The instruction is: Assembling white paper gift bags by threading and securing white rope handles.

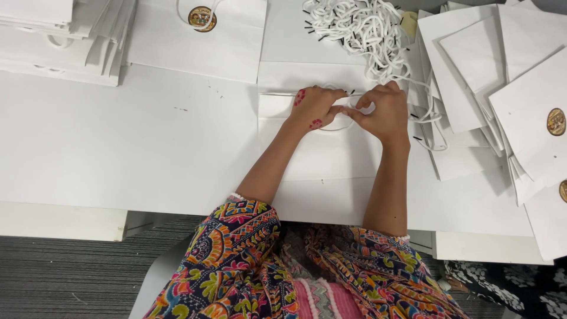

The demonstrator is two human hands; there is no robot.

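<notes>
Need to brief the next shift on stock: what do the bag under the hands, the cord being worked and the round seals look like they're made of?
Flat white bag: looks like matte paper, with crisp fold lines and no gloss. Cord between left hand and right hand: soft white rope, probably cotton or synthetic; the pile of cords shows dark tips, likely plastic. Round seal: gold-brown sticker, slightly shiny, maybe foil.

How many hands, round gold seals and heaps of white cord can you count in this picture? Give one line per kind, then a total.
Hands: 2, left and right, both on the bag
Gold seals: 3
Cord heaps: 1
Total: 6
</notes>
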